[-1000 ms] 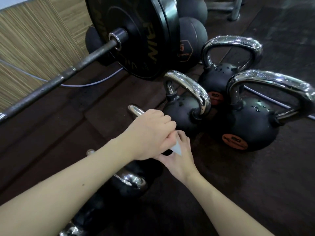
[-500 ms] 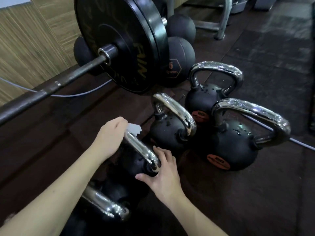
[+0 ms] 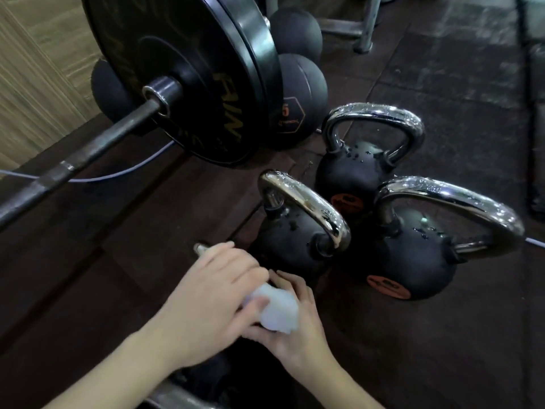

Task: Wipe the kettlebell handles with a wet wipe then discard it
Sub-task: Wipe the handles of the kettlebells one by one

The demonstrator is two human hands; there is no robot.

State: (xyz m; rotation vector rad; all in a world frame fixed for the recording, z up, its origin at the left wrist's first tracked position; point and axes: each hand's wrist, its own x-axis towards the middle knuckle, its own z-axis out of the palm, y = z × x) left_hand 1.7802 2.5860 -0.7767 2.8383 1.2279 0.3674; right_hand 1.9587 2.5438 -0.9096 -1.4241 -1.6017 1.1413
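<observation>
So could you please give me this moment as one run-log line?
step: wiping handle | left hand: holds wet wipe on nearest kettlebell's handle | right hand: beside the wipe, grip unclear | three kettlebells behind: untouched
</observation>
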